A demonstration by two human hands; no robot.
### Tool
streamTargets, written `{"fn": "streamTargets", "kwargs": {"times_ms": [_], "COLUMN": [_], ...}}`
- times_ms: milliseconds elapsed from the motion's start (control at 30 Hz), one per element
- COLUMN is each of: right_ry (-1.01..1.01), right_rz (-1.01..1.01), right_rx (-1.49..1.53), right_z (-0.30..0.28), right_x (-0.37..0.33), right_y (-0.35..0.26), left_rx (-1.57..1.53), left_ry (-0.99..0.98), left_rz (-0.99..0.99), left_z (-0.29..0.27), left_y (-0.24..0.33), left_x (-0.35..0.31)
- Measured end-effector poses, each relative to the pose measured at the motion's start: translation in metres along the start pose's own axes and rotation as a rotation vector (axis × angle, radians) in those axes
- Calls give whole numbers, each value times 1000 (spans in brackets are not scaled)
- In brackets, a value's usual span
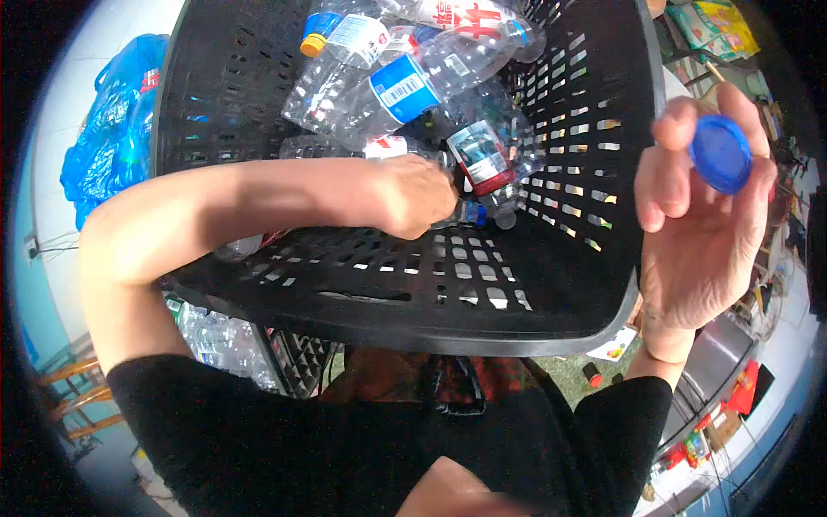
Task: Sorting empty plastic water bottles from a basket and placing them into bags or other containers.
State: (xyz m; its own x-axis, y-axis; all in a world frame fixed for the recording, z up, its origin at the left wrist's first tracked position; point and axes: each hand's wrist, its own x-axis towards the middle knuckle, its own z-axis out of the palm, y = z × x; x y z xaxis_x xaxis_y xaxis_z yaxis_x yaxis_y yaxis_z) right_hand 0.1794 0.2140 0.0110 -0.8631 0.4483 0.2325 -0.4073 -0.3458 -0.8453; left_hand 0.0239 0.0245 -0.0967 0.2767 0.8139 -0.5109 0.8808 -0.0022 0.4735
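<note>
A large black plastic basket [551,323] with slotted walls stands in front of me, holding several clear plastic bottles. Inside it, my left hand [418,198] is curled downward among the bottles; its fingertips are hidden, so what it grips is unclear. Beside its knuckles lies a blue bottle cap end [474,213]. Close by are a bottle with a dark and red label [481,157] and one with a blue label [403,89]. Outside the basket's right wall, my right hand [702,224] is raised palm up, pinching a round blue cap [722,153] between fingers and thumb.
At the left of the basket sits a blue plastic bag [116,129]. More clear bottles [220,340] lie below it, near a black crate [297,358]. A red cap [593,374] lies on the floor. Cluttered shelves and a metal surface [711,366] line the right.
</note>
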Motion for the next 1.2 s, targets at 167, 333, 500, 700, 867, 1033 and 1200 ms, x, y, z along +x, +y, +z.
{"fn": "streamTargets", "kwargs": {"times_ms": [167,333,500,700,867,1033,1200], "right_ry": [-41,-12,-57,-41,-53,-26,-29], "right_rz": [-23,21,-17,2,6,6,54], "right_rx": [-194,-221,-261,-177,-191,-169,-137], "right_z": [3,1,2,11,9,13,18], "right_x": [5,8,8,6,10,10,12], "right_y": [6,1,3,4,7,1,4], "left_rx": [299,187,128,-36,-200,-299,-343], "left_ry": [218,-64,-17,1,119,369,504], "left_rz": [39,-69,-94,-384,-568,-692,-684], "left_z": [40,13,-6,-28,-49,-58,-56], "left_y": [-4,-9,-8,-7,-14,-21,-27], "left_x": [19,27,11,-3,-17,-25,-41]}}
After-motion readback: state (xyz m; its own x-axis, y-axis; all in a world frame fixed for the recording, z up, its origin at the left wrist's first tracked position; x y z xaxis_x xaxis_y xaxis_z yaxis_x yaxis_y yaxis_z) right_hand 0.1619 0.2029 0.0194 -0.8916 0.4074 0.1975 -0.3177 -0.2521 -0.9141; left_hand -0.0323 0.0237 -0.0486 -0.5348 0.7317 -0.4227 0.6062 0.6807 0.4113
